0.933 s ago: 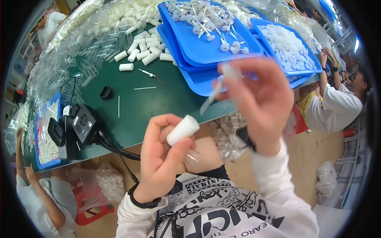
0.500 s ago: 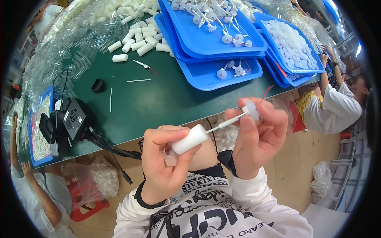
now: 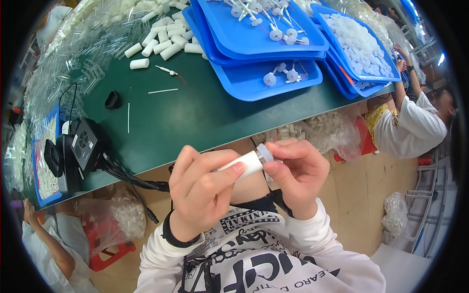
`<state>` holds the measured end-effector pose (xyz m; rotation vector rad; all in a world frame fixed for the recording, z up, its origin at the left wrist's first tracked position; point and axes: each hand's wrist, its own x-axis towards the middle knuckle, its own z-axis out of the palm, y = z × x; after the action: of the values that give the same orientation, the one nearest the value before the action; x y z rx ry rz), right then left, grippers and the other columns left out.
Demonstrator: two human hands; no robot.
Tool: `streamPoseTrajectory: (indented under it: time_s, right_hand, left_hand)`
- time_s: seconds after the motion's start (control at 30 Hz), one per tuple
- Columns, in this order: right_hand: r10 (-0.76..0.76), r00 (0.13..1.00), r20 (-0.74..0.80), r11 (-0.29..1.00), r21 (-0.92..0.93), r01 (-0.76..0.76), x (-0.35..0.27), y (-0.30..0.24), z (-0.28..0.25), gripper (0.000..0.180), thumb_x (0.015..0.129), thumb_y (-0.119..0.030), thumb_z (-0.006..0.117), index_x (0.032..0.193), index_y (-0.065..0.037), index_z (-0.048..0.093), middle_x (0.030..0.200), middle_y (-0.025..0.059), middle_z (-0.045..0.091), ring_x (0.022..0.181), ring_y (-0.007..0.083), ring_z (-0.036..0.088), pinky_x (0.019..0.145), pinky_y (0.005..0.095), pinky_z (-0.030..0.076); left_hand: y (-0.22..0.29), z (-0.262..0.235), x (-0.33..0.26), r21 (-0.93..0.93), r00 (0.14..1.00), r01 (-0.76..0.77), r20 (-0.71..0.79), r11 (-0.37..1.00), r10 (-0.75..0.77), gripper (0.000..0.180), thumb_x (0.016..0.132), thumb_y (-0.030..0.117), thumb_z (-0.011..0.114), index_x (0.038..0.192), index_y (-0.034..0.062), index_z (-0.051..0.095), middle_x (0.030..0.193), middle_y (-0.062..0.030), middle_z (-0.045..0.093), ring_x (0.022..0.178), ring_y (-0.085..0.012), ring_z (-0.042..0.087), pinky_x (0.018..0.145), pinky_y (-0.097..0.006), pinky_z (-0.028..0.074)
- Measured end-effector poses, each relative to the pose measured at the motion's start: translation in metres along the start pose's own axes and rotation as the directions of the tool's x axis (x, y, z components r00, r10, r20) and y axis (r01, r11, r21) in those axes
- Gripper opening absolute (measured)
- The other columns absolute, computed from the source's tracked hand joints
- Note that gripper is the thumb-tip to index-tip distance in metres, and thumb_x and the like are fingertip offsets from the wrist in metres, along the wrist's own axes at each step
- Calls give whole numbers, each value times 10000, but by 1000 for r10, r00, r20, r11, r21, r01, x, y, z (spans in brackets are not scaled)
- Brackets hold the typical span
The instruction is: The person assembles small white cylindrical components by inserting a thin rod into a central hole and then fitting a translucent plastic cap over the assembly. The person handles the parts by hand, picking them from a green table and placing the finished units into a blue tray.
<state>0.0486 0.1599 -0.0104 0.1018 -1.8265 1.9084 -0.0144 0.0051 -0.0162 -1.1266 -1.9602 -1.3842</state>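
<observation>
A white cylinder (image 3: pixel 250 165) is gripped between the thumb and fingers of my left hand (image 3: pixel 202 188). My right hand (image 3: pixel 299 173) pinches a translucent round cap (image 3: pixel 264 153) at the cylinder's right end. Only a short gap with a bit of white stem shows between cap and cylinder; the rest of the stem is hidden inside. Both hands are above my lap, in front of the table edge. A clear part that showed under my left hand earlier is now covered by the fingers.
On the green table (image 3: pixel 166 122) lie white cylinders (image 3: pixel 171 51), clear tubes (image 3: pixel 88 63) and a stemmed piece with red thread (image 3: pixel 167 70). Blue trays (image 3: pixel 273 88) hold capped stems, and another blue tray (image 3: pixel 359 77) holds translucent caps. A black device (image 3: pixel 88 141) with cables stands left. Co-workers sit at both sides.
My right hand has moved left and down, bringing the cap close to the cylinder; the stem has slid into it. My left hand has shifted its fingers around the cylinder.
</observation>
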Motion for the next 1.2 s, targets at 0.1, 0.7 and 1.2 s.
streamPoseTrajectory:
  time_s: [0.1,0.7,1.2]
  right_hand:
    - [10,998,60,997,73,-14,0,1,-6,219,718,95,655,923,41,599,945,194,632,857,223,627,775,306,488]
    - [-118,950,288,993,23,116,-1,0,-8,340,786,3,619,1041,-7,394,1022,191,635,1074,305,566,1018,467,323]
    - [-105,971,215,959,-237,157,3,13,-13,353,727,93,631,1072,34,589,1058,185,617,945,242,614,791,306,494]
  left_hand:
    - [-3,-3,0,-54,1000,-10,29,999,11,333,631,-74,666,913,89,596,816,-65,637,544,-156,461,480,-261,314]
    - [6,-5,-11,-398,948,317,140,861,-284,226,684,-36,693,888,32,625,814,-82,665,577,-116,485,503,-222,342]
    - [10,-1,-6,-344,860,510,216,788,-463,334,717,3,688,1039,18,600,924,-82,635,675,-117,554,596,-229,440]
